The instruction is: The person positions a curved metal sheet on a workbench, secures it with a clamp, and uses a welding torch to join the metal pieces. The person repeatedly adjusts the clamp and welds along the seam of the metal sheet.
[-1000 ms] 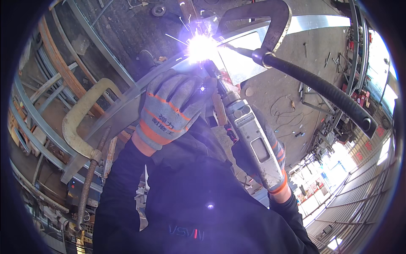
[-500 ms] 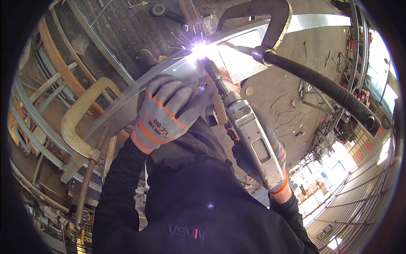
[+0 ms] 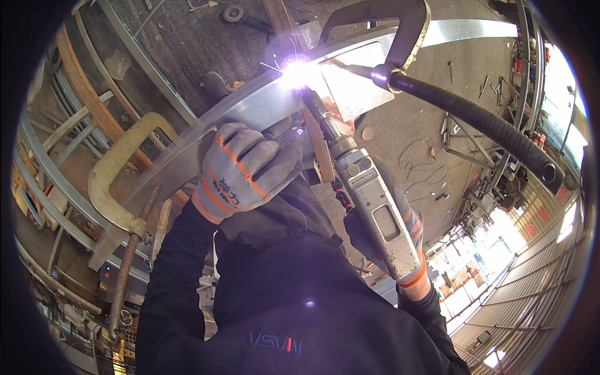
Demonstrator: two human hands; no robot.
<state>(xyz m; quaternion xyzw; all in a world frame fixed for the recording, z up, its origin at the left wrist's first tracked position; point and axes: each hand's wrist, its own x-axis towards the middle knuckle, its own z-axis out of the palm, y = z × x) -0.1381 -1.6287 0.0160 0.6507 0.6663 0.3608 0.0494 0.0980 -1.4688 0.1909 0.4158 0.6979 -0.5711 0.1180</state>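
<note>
My right hand, in a grey and orange glove, is closed around the pale metal body of a handheld welding gun. Its nozzle points up and left at a long metal beam. A bright violet-white glare at the nozzle tip hides the spot being welded. My left hand, gloved the same way, is at the beam's near edge, left of the nozzle. Its fingers are bent and close together; what lies under them is hidden. A flat pale plate lies against the beam, right of the glare.
A yellowish C-clamp grips the beam at left. Another, dark C-clamp stands at upper right, its long threaded screw reaching toward the right. Rusty and grey bars fill the left side. A cable lies on the floor.
My left hand has shifted slightly down toward me, its fingers more bent. Fewer sparks fly from the glare. The welding gun is in nearly the same place.
</note>
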